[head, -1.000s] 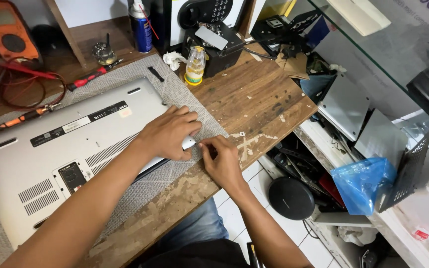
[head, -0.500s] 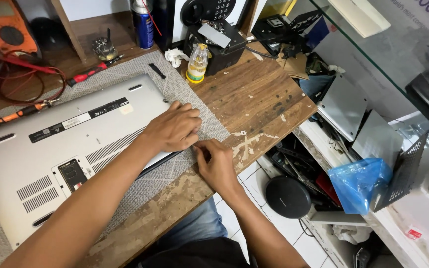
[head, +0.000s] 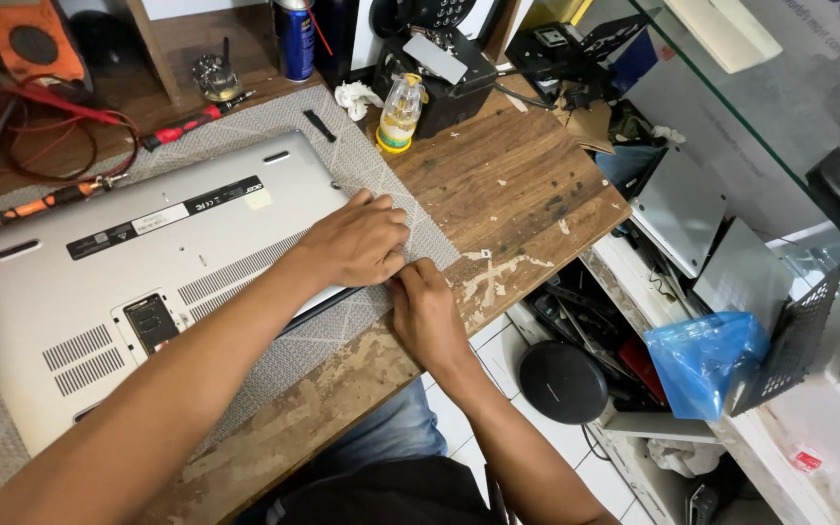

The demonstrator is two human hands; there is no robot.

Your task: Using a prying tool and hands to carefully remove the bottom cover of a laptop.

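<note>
- Silver laptop (head: 138, 282) lying bottom-up on a grey mesh mat (head: 342, 175), which sits on a worn wooden bench (head: 517, 194). Only one view here, the head cam looking down.
- Left hand (head: 352, 243) is pressed flat on the laptop's corner at about 3 o'clock of the machine, fingers spread over the edge.
- Right hand (head: 427, 311) is right up against it at roughly 5 o'clock from the left one, fingers curled in at the laptop's corner edge. Both hands are touching each other. Can't tell if the right is pinching some small tool or just the casing, it's hidden by the fingers.
- Laptop's bottom cover shows vent slots and a dark label strip.
- At 12 o'clock from the hands: a small yellowish bottle (head: 399, 115) near a black box (head: 444, 78), and a blue spray can (head: 294, 39) further back.
- At 10 o'clock: a red-handled screwdriver (head: 187, 124) on the mat, and an orange-handled one (head: 36, 206) just off the laptop's far edge, near red wires (head: 60, 117).
- At 3 to 4 o'clock, below the bench: a blue plastic bag (head: 702, 360), a round black disc (head: 564, 381), and a couple of grey laptops (head: 682, 209) stacked on their sides.
</note>
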